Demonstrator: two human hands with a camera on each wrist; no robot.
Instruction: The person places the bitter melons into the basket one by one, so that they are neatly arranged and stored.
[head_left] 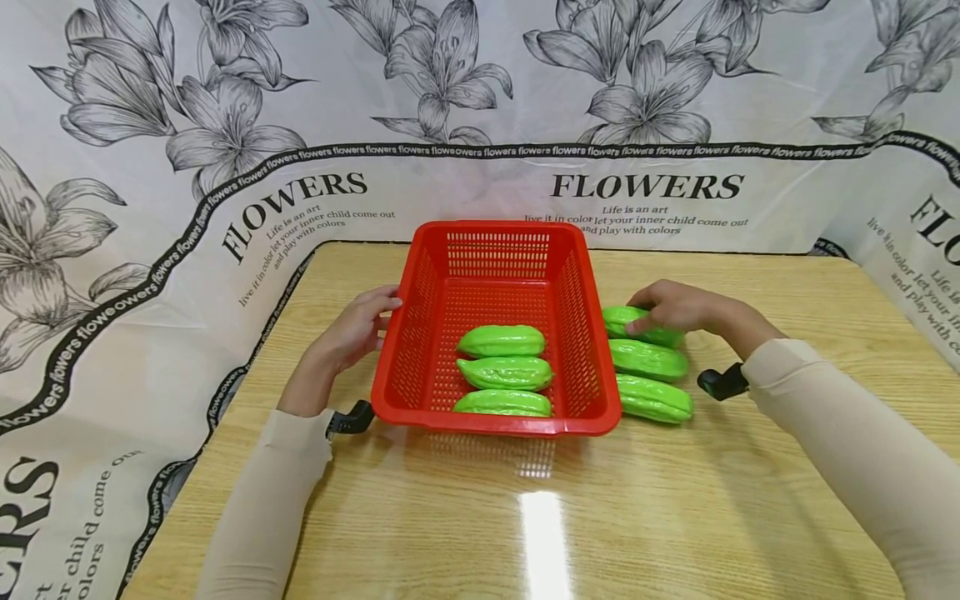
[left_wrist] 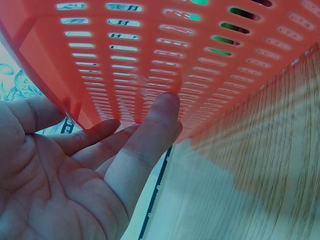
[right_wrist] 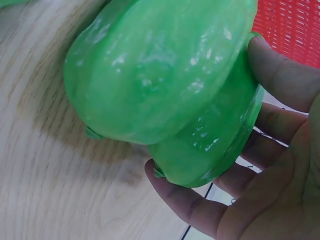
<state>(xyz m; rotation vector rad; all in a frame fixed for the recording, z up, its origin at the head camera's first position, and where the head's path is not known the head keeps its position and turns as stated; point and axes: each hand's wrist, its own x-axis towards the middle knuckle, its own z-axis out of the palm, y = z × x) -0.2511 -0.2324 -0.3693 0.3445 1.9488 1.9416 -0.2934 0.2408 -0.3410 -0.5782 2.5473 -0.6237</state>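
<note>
A red plastic basket (head_left: 491, 425) stands on the table, with three green bitter melons (head_left: 504, 373) lying crosswise inside its near half. My left hand (head_left: 358, 327) is at the basket's left side. In the left wrist view its thumb (left_wrist: 162, 112) lies against the slotted outer wall, fingers loosely extended along it. To the right of the basket, my right hand (head_left: 675, 307) grips the farthest of three more bitter melons, the held one (right_wrist: 205, 140) lying between thumb and fingers. A middle bitter melon (head_left: 648, 360) and a near bitter melon (head_left: 654, 398) sit beside it, their left ends hidden by the basket.
The wooden table (head_left: 420, 517) runs up to a white floral cloth (head_left: 480, 196) hanging behind and along the sides. Black wrist mounts stick out near each sleeve, the right mount (head_left: 722, 382) close to the melons. A bright light reflection crosses the table's front.
</note>
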